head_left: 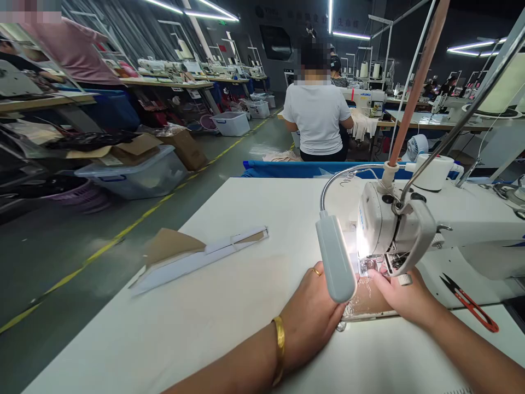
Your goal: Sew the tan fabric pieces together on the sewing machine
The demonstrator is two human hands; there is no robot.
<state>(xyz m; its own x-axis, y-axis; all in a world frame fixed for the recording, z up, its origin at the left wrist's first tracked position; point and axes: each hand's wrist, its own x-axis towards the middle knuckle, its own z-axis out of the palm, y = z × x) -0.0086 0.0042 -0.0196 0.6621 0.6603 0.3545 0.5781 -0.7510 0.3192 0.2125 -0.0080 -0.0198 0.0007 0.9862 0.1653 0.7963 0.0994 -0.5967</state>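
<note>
A white sewing machine (375,219) stands at the right of the white table, its needle area brightly lit. My left hand (307,317), with a ring and a gold bangle, rests left of the needle plate; its fingers are mostly hidden behind a grey gooseneck lamp (336,257). My right hand (410,295) reaches under the machine head from the right. Its thumb and fingertips come close together at the presser foot (368,266), and anything between them is too small to make out. White thread scraps (353,307) lie on the brown plate below.
Red-handled thread snips (471,303) lie right of my right hand. A folded piece of white and brown card (200,260) is on the table's left. Behind the machine stands a white thread cone (433,171). A person in a white shirt (315,117) sits ahead; plastic bins (139,172) line the aisle.
</note>
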